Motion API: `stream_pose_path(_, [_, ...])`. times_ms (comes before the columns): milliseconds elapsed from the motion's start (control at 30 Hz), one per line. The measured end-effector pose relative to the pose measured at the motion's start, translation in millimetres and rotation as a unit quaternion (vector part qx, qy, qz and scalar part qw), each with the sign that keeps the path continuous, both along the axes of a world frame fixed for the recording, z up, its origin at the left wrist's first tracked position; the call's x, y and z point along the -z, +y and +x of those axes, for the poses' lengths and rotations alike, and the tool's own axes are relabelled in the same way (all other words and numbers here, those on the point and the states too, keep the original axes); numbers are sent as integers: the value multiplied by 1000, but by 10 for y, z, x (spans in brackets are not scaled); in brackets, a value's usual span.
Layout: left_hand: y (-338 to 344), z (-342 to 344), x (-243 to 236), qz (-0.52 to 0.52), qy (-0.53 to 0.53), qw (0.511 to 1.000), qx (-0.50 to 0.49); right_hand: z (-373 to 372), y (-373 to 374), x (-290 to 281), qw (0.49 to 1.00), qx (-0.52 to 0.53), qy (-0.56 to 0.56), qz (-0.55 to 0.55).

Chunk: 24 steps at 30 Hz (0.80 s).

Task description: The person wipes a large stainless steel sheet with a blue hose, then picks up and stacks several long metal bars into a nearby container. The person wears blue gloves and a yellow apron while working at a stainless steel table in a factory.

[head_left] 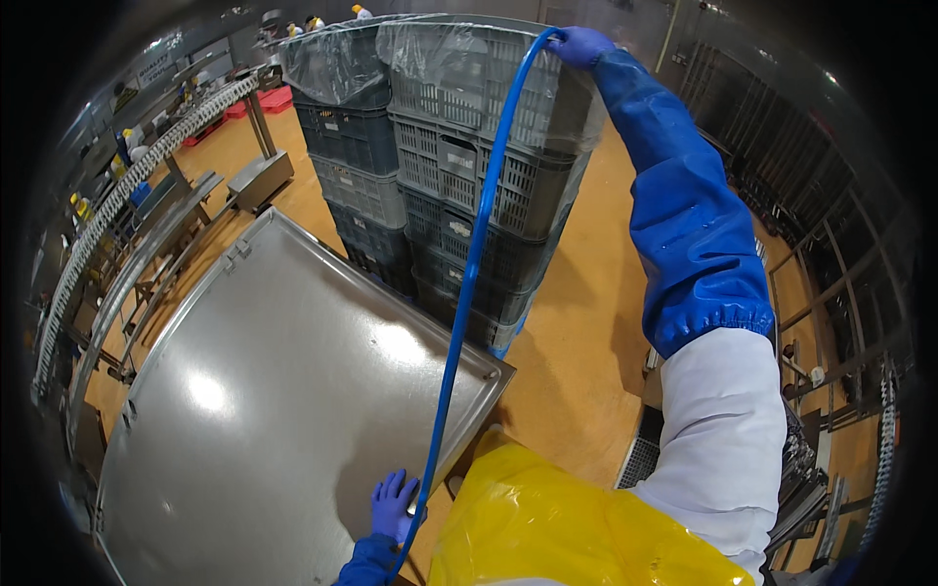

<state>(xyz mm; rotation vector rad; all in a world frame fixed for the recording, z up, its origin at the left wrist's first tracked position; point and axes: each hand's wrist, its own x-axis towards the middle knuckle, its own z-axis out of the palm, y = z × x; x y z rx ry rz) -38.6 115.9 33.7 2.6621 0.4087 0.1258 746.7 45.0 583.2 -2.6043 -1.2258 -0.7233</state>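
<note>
My right hand (583, 47), in a purple glove, reaches far forward to the top right corner of a tall stack of grey plastic crates (454, 156). Its fingers are closed on the upper end of a long blue hose (473, 264). From there the hose curves down past the crates toward my body. Clear plastic film (342, 68) drapes over the top crates. My left hand (392, 505), gloved in purple too, is low by the right edge of the steel table (264, 342). Its fingers are stretched out, and the hose passes right beside it.
A metal conveyor (166, 122) runs along the left side. Red pallets (277, 100) lie on the orange floor (572, 342) at the far left, near several people. Metal racks (831, 283) line the right side. My yellow apron (547, 518) fills the lower middle.
</note>
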Motion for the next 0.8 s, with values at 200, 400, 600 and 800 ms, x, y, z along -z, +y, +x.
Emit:
stream_pose_path(200, [-129,40,-61,-3,11,1000,0,-54,-44,-50,999,32,3,-8])
stream_pose_path(400, [-41,4,-73,1,5,1000,4,-158,-55,-71,998,56,6,12])
stream_pose_path(600, [-52,-113,-2,3,-6,1000,-3,-317,-53,-10,999,53,12,-2])
stream_pose_path(800, [45,-228,38,5,-2,1000,-4,-421,113,1,1000,20,19,11])
